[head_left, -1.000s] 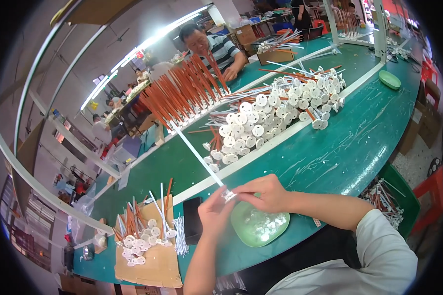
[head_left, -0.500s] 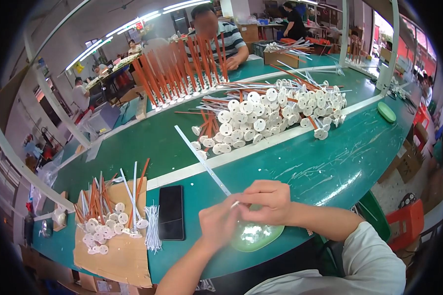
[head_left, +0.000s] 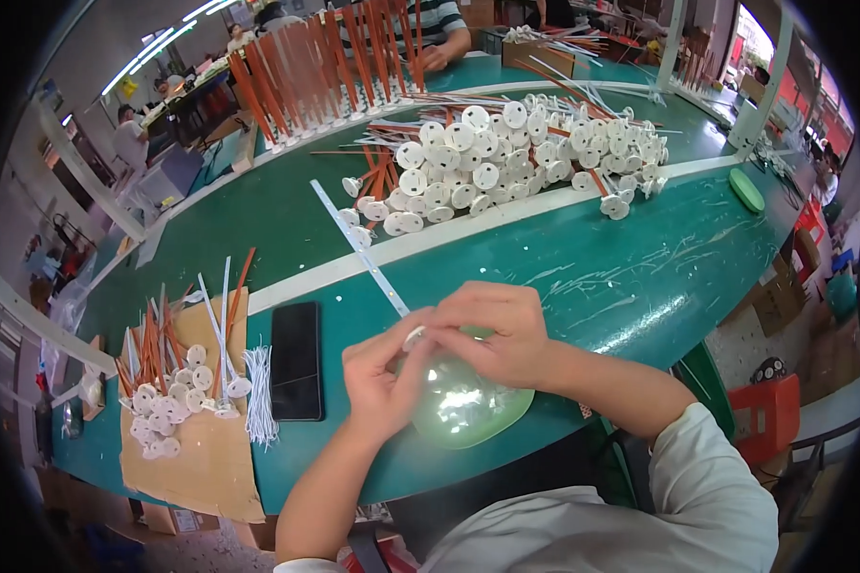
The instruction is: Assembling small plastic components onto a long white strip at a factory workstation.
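My left hand (head_left: pixel 382 377) and my right hand (head_left: pixel 497 329) meet over the near table, fingers pinched together. Between them shows the edge of a small white disc (head_left: pixel 414 337), with the left fingers closed around it and the right fingertips pressed against it. A long pale strip (head_left: pixel 361 250) with small dots runs from my fingers toward the far left; its joint with the disc is hidden. Below my hands sits a rounded, light-green, see-through thing (head_left: pixel 478 420), shiny on top. I cannot make out whether it is a dish with clear contents.
Beyond a white rail lies a heap of white disc-ended sticks (head_left: pixel 487 172). Upright brown sticks (head_left: pixel 325 76) stand behind it, near another person's hand (head_left: pixel 440 55). At left are a phone (head_left: pixel 297 363), white ties (head_left: pixel 260 396) and cardboard (head_left: pixel 201 458) bearing more sticks. A green oval dish (head_left: pixel 746 191) lies far right.
The whole scene sits higher in the picture as the view tips down. My hands stay together at the disc, with the fingers slightly shifted and more of the light-green thing showing.
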Tool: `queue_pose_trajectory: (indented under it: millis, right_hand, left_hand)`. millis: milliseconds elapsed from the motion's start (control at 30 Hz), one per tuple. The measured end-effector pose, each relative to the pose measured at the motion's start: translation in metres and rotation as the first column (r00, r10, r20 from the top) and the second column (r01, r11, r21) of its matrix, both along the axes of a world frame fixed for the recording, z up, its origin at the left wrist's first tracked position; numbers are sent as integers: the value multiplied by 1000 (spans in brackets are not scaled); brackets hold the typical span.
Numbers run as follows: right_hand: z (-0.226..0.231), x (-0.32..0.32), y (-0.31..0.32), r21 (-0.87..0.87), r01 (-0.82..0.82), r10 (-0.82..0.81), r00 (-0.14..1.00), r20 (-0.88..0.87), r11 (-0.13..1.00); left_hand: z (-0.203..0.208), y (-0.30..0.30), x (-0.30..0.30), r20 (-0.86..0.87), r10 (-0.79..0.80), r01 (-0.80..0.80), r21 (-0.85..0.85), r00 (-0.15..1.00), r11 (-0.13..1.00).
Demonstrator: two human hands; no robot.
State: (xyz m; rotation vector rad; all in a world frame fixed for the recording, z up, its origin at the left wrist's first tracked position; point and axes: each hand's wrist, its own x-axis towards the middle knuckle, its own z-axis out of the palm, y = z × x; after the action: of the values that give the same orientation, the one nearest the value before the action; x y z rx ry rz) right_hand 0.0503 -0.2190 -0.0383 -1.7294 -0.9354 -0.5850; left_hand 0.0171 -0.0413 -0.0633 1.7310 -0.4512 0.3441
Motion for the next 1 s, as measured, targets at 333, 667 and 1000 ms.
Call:
queue_pose_trajectory:
  millis: [333,667,1000]
  right_hand:
    - [-7,-8,-5,-640,11,-27,1000,-15,769]
    - [-8,-11,-10,-765,-122,107,992,-70,632]
    - [19,3,-19,-302,-342,5,668,-744,890]
  left_hand:
    - [-8,9,6,-118,110,-123,-112,987,986]
    - [-6,5,5,-119,77,-89,-101,990,991]
    - [-2,8,2,-126,-22,6,-131,992,991]
